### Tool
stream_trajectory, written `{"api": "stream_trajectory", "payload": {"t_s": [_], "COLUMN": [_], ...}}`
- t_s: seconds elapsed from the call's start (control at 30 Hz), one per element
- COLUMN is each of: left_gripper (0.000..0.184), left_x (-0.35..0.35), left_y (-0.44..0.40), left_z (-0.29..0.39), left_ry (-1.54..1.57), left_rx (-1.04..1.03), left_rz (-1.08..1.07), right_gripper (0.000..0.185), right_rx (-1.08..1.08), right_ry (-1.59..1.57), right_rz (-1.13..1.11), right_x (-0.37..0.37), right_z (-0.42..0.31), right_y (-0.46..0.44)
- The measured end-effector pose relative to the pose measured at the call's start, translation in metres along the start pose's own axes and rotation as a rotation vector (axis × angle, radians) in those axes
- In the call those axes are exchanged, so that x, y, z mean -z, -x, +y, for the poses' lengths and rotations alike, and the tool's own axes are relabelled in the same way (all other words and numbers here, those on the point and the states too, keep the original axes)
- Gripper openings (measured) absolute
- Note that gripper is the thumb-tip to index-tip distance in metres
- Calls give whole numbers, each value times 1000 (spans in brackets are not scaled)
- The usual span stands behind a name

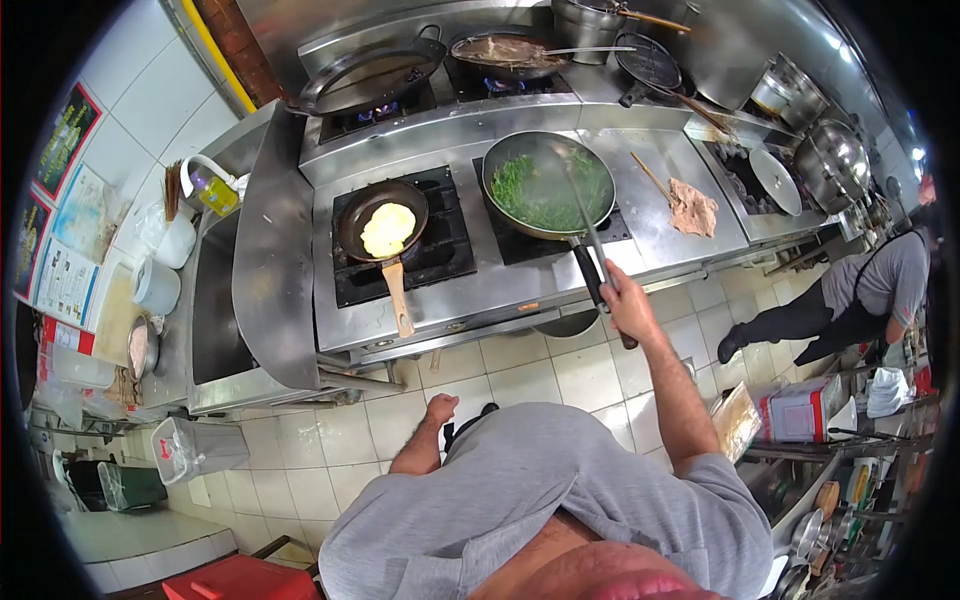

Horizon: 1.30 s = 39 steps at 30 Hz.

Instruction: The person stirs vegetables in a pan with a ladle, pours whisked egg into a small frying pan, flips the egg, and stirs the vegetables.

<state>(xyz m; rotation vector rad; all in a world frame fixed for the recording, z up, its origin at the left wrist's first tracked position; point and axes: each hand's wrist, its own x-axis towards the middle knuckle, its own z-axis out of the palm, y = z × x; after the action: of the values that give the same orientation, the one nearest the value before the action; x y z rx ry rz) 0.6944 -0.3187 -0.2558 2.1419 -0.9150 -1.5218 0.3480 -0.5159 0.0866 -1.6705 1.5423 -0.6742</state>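
My right hand (628, 303) is wrapped round a long-handled metal cooking utensil (588, 222) with a dark grip end. The utensil reaches into a deep frying pan (497, 215) of chopped green vegetables (540, 190); steam and greens hide its head. Close beside that hand is the pan's black handle (586, 270). My left hand (441, 408) hangs near my waist, fingers curled closed, with nothing visible in it. On the left burner sits a smaller dark frying pan (352, 222) with a wooden handle (397, 300), holding a round yellow egg-like piece (388, 230).
Two wide pans, an empty-looking one (375, 75) and one with brown liquid (505, 52), sit over blue flames behind. A brown cloth (692, 208) lies right of the greens. A sink (222, 320) is at left. Another person (880, 280) stands at far right.
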Motion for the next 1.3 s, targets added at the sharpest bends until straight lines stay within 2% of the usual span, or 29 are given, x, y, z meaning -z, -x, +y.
{"api": "stream_trajectory", "payload": {"t_s": [0.07,0.1,0.17,0.23,0.3,0.4,0.43,0.47,0.53,0.6,0.63,0.7,0.77,0.8,0.87,0.9,1.0,1.1,1.13,1.23,1.3], "left_gripper": [37,38,37,37,34,36,37,36,35,36,36,37,39,40,40,40,35,34,35,39,38], "left_x": [4,6,18,25,27,33,30,26,16,-1,-12,-31,-55,-65,-70,-72,-76,-82,-82,-73,-68], "left_y": [-18,-22,-4,-4,-5,-10,-14,-4,13,26,30,33,8,0,43,64,90,102,106,123,136], "left_z": [-24,-37,-27,-28,-36,-43,-46,-35,-18,-6,-3,-13,-48,-63,-34,-22,-29,-65,-75,-89,-94], "left_ry": [-61,-117,-60,-70,-32,-127,-149,-50,31,91,108,128,34,21,88,146,186,137,105,62,-37], "left_rx": [4,6,24,51,3,-37,-79,2,10,13,17,27,-9,-19,33,82,100,88,76,97,35], "left_rz": [-26,-48,-31,-48,37,13,28,56,114,155,146,138,67,74,101,113,194,267,297,328,309], "right_gripper": [46,46,47,46,45,46,45,46,46,47,47,48,48,48,47,47,47,45,46,46,43], "right_rx": [-57,-176,-166,-141,-156,-109,-98,-64,-28,-32,-25,-125,-142,-115,7,27,-40,-179,-161,-186,79], "right_ry": [-179,-267,-266,-138,-88,-27,-66,-43,-23,-237,-236,-459,-461,-365,-111,-110,-225,-635,-635,-475,4], "right_rz": [-101,-155,-218,-193,-186,14,22,1,-34,-144,-147,-305,-347,-310,-215,-243,-139,-217,-253,-296,-171], "right_x": [-4,10,42,60,59,21,8,4,3,8,15,30,50,58,61,60,51,55,59,73,76], "right_z": [0,-15,-21,-28,-20,5,11,2,-9,-12,-11,-6,3,6,16,18,31,46,51,35,48], "right_y": [6,16,30,47,51,30,22,18,25,32,31,30,14,7,-1,-2,-1,-21,-32,-35,-55]}}
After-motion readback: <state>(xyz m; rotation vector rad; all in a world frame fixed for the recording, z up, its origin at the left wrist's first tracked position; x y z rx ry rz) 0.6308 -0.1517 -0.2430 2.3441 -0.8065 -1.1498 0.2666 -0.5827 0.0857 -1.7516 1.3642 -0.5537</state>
